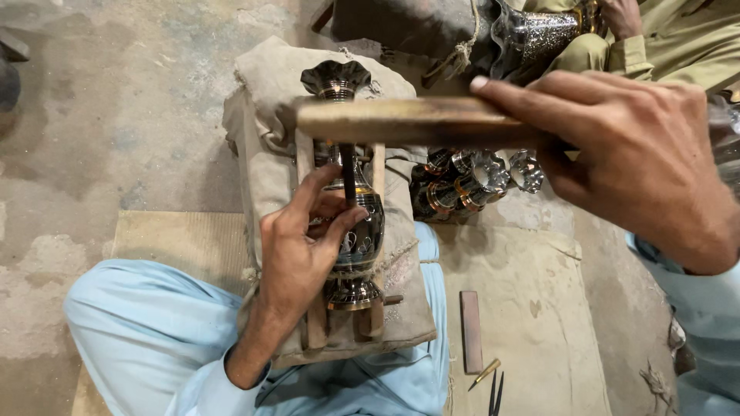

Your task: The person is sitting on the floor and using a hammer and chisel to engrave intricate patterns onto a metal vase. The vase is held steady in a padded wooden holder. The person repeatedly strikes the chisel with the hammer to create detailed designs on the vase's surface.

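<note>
Two hands (297,254) — perhaps six vases (354,223).

Dark engraved metal vase (356,231) lying on its side

Flared mouth away, foot near; chisel (348,173) upright on its body, wooden mallet (408,122) above.

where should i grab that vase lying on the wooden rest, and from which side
Take the vase around its narrow neck, just below the flared mouth, coming from the right. It lies lengthwise on the wooden rest; the left hand already covers its body with a chisel, and the neck probably suits a grip best.

Single head view, looks steeply down past lap onto padded block (266,115) on floor (116,115), close range.
</note>
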